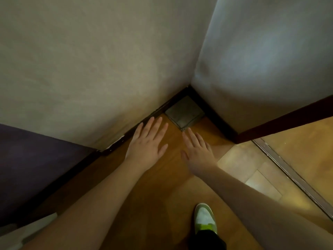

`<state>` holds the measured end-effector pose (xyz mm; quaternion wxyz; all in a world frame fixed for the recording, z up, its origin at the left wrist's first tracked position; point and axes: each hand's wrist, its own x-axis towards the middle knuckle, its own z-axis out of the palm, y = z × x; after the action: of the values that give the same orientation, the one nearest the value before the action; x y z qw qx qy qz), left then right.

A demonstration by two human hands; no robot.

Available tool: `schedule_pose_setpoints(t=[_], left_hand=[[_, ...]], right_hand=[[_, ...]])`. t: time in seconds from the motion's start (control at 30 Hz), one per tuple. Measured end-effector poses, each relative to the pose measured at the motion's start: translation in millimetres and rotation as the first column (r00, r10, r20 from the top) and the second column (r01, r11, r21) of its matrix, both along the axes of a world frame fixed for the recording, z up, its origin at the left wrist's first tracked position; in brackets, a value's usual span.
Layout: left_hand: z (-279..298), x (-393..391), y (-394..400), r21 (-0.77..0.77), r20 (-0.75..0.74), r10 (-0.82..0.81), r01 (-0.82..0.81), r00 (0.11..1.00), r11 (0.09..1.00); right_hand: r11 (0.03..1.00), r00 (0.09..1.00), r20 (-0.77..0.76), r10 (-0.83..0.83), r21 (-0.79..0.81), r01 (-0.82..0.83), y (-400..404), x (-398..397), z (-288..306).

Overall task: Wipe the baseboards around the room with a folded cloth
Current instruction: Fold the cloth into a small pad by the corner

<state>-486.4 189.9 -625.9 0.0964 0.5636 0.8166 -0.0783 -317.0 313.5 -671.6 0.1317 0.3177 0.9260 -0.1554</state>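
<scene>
Grey folded cloth [184, 112] (possibly mat) in baseboard [155, 112] corner; left hand [149, 141], right hand [197, 150] spread flat, empty.

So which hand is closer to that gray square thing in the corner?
Right. The right hand reaches up with its fingertips almost at the near edge of the gray cloth. The left hand is off to the cloth's left, beside the dark baseboard. Both hands are flat and empty.

Cloth [184, 112] in corner, beyond hands [173, 147]
</scene>
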Motion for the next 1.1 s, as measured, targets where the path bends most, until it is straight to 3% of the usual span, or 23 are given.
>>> schedule_pose_setpoints(t=[0.23,0.47,0.7,0.8,1.1], left_hand=[[-142,-15,30,-0.073,0.058,0.043,-0.039,0.997,0.997],[-241,-14,41,-0.296,0.182,0.159,-0.100,0.970,0.950],[-249,-20,33,-0.226,0.149,0.136,-0.100,0.979,0.969],[-243,-22,32,-0.201,0.124,0.101,-0.075,0.987,0.977],[-251,15,9,-0.145,0.141,0.034,-0.014,0.989,0.989]], right_hand=[[1.000,0.999,0.037,-0.010,0.014,0.009,40,-39,-151],[0.997,0.990,0.133,0.054,0.049,-0.061,80,-54,-230],[0.996,0.961,0.262,0.091,-0.035,-0.084,97,-70,-251],[0.992,0.966,0.233,0.112,-0.083,-0.095,99,-66,-253],[0.916,0.894,0.218,0.391,-0.182,-0.357,43,4,-242]])
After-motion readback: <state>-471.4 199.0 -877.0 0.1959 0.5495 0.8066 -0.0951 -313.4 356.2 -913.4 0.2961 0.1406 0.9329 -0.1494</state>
